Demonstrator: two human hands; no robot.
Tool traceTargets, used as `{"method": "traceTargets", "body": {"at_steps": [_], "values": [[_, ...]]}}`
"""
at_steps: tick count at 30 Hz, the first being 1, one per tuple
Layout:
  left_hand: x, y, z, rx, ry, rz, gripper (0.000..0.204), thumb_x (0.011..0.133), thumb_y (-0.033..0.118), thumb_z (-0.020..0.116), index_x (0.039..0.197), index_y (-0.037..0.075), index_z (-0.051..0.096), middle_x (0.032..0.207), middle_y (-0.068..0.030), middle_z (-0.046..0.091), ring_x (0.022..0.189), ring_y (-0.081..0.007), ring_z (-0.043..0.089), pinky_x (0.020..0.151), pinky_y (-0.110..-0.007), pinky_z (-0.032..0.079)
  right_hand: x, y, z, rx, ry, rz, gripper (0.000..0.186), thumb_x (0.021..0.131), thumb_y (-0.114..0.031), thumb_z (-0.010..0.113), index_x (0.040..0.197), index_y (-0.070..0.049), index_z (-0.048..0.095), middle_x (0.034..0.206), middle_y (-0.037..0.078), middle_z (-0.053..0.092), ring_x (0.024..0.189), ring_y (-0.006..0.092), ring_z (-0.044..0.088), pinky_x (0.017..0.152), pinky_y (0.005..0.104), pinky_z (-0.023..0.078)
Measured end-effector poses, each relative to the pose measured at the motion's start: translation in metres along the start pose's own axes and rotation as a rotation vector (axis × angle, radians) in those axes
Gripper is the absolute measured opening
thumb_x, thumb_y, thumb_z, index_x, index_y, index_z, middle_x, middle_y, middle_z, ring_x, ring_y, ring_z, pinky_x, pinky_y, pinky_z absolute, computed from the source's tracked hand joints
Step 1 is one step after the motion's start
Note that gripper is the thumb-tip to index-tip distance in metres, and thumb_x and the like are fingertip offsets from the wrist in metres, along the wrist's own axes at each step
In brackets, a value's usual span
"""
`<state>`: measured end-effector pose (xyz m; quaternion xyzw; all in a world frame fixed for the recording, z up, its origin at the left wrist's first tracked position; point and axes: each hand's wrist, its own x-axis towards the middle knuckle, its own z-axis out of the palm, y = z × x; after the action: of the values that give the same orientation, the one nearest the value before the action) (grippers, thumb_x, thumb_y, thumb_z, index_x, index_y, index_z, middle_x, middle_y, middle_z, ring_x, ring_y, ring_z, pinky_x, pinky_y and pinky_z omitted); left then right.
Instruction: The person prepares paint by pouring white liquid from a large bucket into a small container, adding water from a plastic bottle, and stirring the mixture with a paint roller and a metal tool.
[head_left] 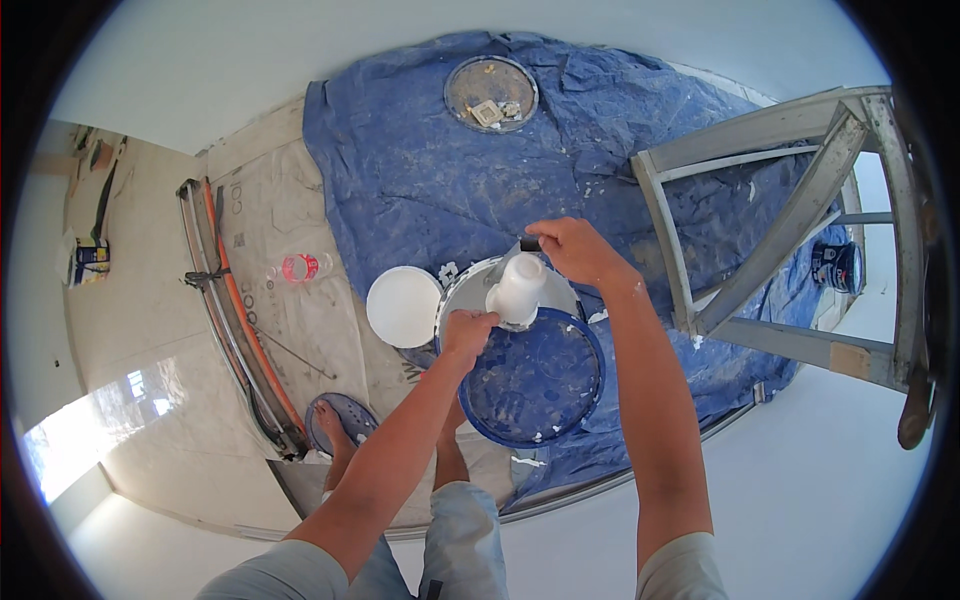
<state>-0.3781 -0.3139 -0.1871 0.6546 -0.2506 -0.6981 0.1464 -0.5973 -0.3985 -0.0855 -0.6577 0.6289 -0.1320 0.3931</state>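
Above an open bucket (445, 300) with white material in it, my left hand (468, 335) is closed at the lower end of a white bottle-shaped thing (518, 288). Whether that is a container or a lump of paste I cannot make out. My right hand (580, 250) grips the black handle of a scraper (529, 243), its greyish blade slanting down to the left behind the white thing. A dusty blue lid (535, 378) overlaps the bucket's near side. Just left of the bucket is a round white lid or tub (403, 307).
A crumpled blue tarp (420, 170) covers the floor, with a dirty round lid (490, 95) farther off. At right stands a metal ladder (680, 240), a dark blue can (838, 268) behind it. Left lie a plastic bottle (300, 268) and long poles (235, 310).
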Motion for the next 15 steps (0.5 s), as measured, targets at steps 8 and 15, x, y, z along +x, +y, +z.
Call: {"method": "traceTargets", "body": {"at_steps": [8, 15], "values": [[-0.006, 0.004, 0.0, -0.033, -0.004, -0.034, 0.021, 0.073, 0.016, 0.073, 0.061, 0.008, 0.058, 0.054, 0.0021, 0.046, 0.044, -0.0103, 0.039, 0.04, -0.03, 0.026, -0.005, 0.002, -0.003, 0.001, 0.03, 0.039, 0.031, 0.089, -0.008, 0.05, 0.114, -0.004, 0.067, 0.108, 0.023, 0.067, 0.099, 0.041, 0.064, 0.089, 0.0448, 0.05], [-0.005, 0.005, 0.001, -0.039, 0.041, -0.033, 0.019, 0.072, 0.017, 0.073, 0.062, 0.009, 0.058, 0.057, 0.002, 0.048, 0.046, -0.0109, 0.042, 0.041, -0.03, 0.029, -0.013, 0.004, -0.006, 0.006, 0.062, 0.05, 0.029, 0.092, -0.009, 0.052, 0.117, -0.002, 0.065, 0.107, 0.023, 0.068, 0.099, 0.0382, 0.065, 0.086, 0.0423, 0.051]]}}
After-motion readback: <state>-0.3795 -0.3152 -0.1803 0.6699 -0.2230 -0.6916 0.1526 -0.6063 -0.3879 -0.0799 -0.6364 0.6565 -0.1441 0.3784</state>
